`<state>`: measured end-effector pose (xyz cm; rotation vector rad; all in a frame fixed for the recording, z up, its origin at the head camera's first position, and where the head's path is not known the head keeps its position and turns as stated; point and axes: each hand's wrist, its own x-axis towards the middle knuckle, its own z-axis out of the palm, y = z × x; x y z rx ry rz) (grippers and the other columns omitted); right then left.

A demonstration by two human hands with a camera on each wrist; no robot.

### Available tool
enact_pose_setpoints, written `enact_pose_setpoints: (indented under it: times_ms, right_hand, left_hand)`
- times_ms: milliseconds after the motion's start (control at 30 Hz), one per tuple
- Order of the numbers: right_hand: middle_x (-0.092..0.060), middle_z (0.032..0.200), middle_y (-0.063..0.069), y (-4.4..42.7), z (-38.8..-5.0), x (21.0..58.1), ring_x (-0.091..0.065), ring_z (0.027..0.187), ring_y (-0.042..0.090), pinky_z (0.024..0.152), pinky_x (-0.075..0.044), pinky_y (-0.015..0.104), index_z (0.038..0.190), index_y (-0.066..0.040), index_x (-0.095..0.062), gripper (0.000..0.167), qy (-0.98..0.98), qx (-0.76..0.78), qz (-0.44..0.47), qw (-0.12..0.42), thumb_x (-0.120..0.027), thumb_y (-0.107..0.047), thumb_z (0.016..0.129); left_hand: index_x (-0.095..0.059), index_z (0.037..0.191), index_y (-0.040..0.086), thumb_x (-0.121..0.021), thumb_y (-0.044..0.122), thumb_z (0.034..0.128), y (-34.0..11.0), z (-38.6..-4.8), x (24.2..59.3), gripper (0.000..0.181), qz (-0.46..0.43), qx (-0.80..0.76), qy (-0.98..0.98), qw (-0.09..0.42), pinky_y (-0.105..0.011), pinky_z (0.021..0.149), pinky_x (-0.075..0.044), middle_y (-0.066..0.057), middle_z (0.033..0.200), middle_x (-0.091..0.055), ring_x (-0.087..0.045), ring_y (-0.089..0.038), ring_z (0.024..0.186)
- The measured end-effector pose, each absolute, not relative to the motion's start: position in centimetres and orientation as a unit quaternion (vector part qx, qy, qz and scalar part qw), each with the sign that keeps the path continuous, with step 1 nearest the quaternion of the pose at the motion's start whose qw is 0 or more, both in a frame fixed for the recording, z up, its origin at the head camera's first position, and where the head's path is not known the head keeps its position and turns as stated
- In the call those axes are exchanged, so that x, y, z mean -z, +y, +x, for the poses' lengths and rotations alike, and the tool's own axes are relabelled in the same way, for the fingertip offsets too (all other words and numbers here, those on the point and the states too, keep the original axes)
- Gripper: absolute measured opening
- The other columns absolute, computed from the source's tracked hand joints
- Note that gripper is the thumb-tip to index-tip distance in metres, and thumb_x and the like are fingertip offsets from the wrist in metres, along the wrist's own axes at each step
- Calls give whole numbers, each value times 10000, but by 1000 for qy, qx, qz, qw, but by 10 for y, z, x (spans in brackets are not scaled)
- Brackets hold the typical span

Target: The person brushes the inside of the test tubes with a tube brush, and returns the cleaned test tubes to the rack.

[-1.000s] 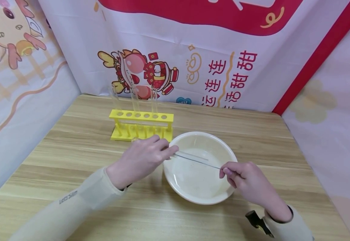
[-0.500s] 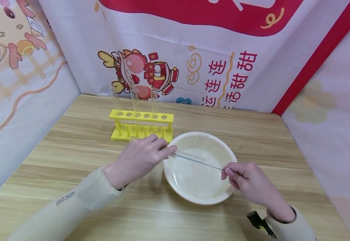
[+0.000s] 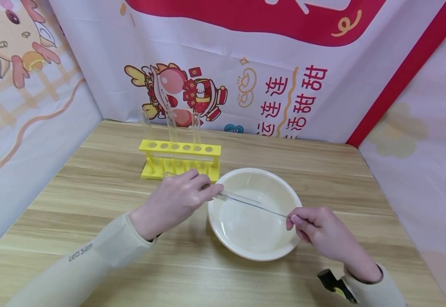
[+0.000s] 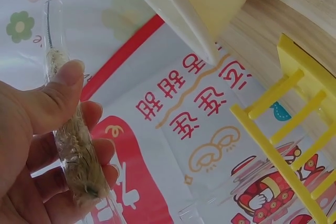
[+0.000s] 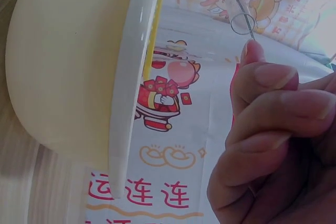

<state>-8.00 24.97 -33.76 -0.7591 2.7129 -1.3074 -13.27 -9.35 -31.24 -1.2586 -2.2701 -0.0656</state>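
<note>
My left hand [image 3: 178,200] grips a clear glass test tube [image 3: 243,198], thumb and fingers curled round it. Inside the tube, in the left wrist view, sit the pale bristles [image 4: 81,156] of a test tube brush. Its thin twisted wire handle [image 3: 274,212] comes out of the tube's open mouth. My right hand [image 3: 320,232] pinches that wire's far end, other fingers curled. Both hands stay above a cream basin [image 3: 253,243], the tube slanting over it. The right wrist view shows the tube's round mouth [image 5: 243,23] facing my right hand.
Behind my left hand stands a yellow test tube rack [image 3: 180,147] with several clear tubes [image 3: 172,123] in it. A wooden table [image 3: 303,157] lies beneath everything, with printed cloth walls [image 3: 403,85] around it.
My right hand has drifted right and slightly down, while my left hand with the tube has shifted a little left. More brush wire shows beyond the tube's mouth.
</note>
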Motion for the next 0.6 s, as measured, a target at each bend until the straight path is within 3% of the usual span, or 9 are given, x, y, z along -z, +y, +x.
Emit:
enact_pose_setpoints:
  times_ms: [600]
  right_hand:
    - [-448,560,-102,265,-79,342,-411,446,62,373,-350,233,847,-118,-649,263,863,441,-244,45,-497,21,1011]
  left_hand:
    - [-745,1168,196,-813,139,829,-100,-134,311,351,-464,36,-839,281,-308,614,-583,-56,950,-702,-640,-220,811]
